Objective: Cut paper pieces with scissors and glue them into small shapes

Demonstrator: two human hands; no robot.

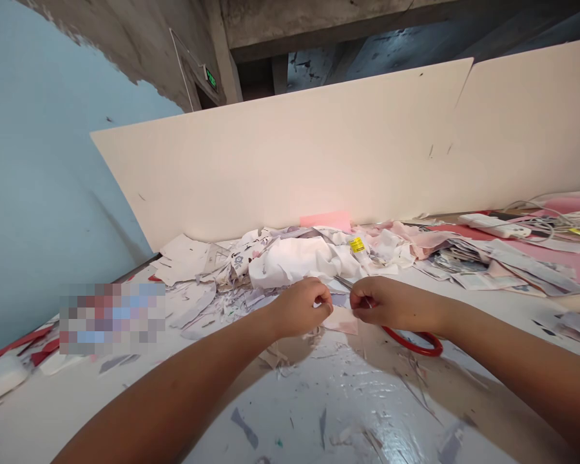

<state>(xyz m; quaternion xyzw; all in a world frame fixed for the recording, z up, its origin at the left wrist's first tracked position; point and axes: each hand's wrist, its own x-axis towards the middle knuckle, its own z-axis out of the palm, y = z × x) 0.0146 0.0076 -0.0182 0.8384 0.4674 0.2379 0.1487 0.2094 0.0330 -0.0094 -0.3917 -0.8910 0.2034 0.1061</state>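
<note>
My left hand (pixel 303 307) is closed, its thumb and fingertips pinched together; anything between them is too small to make out. Just right of it, my right hand (pixel 391 303) is closed around scissors (pixel 418 348). Their metal blades point forward and left past its fingers, and a red handle loop shows beneath the palm. A small gap separates both hands. Below and between them lies a pale pink scrap (pixel 341 320). Directly beyond is a crumpled white sheet (pixel 292 258), whether paper or cloth I cannot tell, near a yellow label (pixel 357 245).
Scraps and cuttings (pixel 193 309) litter the white tabletop (pixel 212 412). A pale partition board (pixel 290 161) stands along the back. At right lie stacked strips (pixel 526 264) and a white power strip (pixel 493 225) with cables. A blurred patch (pixel 111 319) covers the left side.
</note>
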